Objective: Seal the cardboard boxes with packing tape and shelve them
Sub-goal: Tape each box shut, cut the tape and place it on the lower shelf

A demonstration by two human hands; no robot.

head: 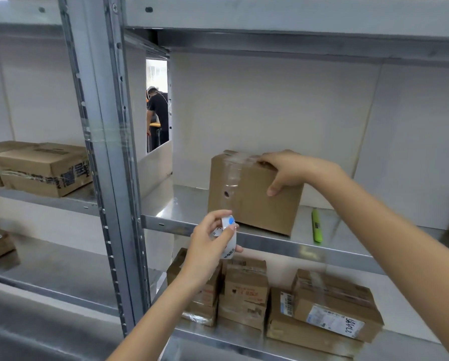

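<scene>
Head view. A cardboard box (253, 191) is shown standing on the middle shelf (257, 242) of a metal rack, close to the shelf's front edge, with clear tape already laid over its top and down its near-left face. The right hand (293, 169) is seen resting on the box's top right corner, fingers curled over the upper edge and thumb pressed on the front face; the box is thus gripped. The left hand (209, 242) is held below and in front of the box, just before the shelf edge, closed around a roll of packing tape (229, 237). The box lies forward of and above the left hand, so the right hand is judged the nearer. A green cutter (316, 225) lies on the shelf to the right of the box. Other boxes (275, 300) are stacked on the shelf below.
</scene>
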